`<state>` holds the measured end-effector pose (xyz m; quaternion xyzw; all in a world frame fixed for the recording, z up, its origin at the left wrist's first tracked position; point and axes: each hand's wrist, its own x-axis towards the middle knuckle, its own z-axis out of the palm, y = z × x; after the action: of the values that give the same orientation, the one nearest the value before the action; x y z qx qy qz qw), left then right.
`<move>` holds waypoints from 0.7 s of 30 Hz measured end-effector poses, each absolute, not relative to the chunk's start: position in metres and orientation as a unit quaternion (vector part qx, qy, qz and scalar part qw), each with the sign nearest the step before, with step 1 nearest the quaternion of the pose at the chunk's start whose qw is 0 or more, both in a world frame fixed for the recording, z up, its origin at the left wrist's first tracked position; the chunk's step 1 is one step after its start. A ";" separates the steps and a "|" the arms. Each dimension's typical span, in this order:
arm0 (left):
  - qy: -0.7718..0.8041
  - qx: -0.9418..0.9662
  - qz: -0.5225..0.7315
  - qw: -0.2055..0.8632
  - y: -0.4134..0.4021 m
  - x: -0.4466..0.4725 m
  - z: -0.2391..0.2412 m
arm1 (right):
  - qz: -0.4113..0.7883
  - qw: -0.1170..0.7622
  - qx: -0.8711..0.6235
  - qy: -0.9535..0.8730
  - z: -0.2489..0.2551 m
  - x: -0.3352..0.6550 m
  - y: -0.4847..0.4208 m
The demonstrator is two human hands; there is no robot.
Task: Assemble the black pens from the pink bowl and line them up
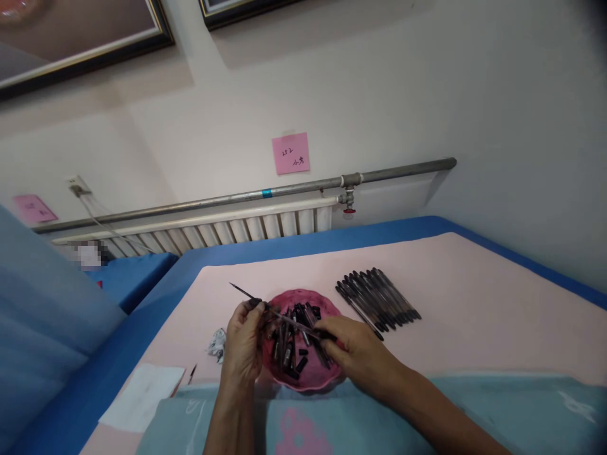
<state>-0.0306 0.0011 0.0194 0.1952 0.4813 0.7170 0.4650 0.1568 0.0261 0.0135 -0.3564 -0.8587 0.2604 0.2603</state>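
Above the bowl [313, 377], the pen [294, 323] slants down from the left hand [243, 344] to the right hand [363, 351], long axis bridging them; left fingers pinch its upper end, a thin refill [241, 291] jutting beyond, right fingers close round its lower end.

Bowl [317, 375] smooth plastic; pens [378, 298] smooth, translucent plastic; pipe [403, 171] dull metal; note [291, 153] matt paper.

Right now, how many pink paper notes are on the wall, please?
2. One pink note is above the metal pipe, near the picture's middle; the other note is at the far left. The blue cloth may hide more.
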 end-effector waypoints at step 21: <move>0.493 0.216 0.706 0.460 -0.001 -0.030 0.020 | 0.284 0.260 -0.372 -0.845 0.014 0.156 0.026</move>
<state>-0.0303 -0.0007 0.0203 0.2163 0.4927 0.7063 0.4600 0.1560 0.0263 0.0138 -0.3717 -0.8446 0.2840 0.2605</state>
